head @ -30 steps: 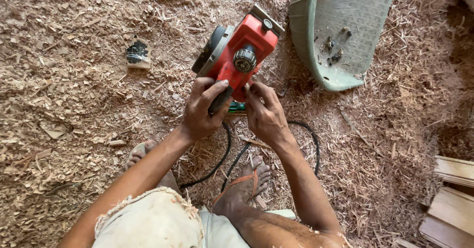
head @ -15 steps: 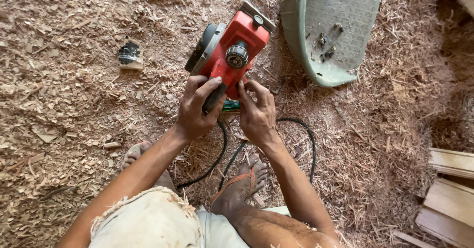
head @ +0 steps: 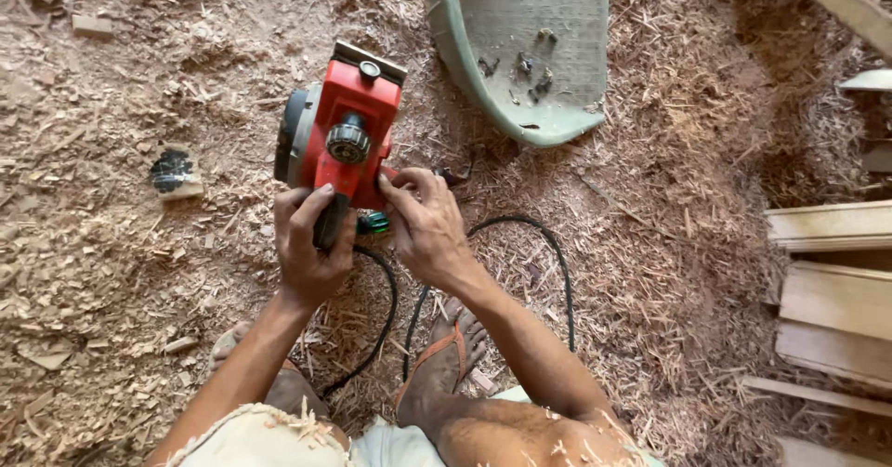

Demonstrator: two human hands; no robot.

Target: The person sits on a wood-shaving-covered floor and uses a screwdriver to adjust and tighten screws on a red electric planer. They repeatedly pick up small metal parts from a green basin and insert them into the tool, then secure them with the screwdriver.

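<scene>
The left hand (head: pixel 311 244) was wrapped tight around the dark handle of a red electric planer (head: pixel 339 137). Its fingers were curled shut on the grip, and the thumb lay along the side. The right hand (head: pixel 423 225) was just beside it. Its fingers were bent and pressed against the red body near the back end, where a small green part (head: pixel 374 223) stuck out. From above, it was not clear whether those fingers pinched something small or only touched the casing.

The planer sat low over the floor, tipped so its top with the round black knob (head: pixel 348 140) faced up. A black power cord (head: pixel 520 244) ran from it and looped back past the person's foot in an orange sandal (head: pixel 446 360).

This looked like a step of checking or fixing the tool, not cutting wood, since no board was under it. The next move would likely need the left hand to hold the planer steady while the right hand worked on the small spot at the back with care.

All around lay thick wood shavings (head: pixel 121 272). A green plastic tub (head: pixel 520 49) lay near the planer, up and to the right, with a few small dark bits inside. A small wood block with a dark mark (head: pixel 174 171) lay to the left. Pale wooden planks (head: pixel 832 272) were stacked well apart on the right.
</scene>
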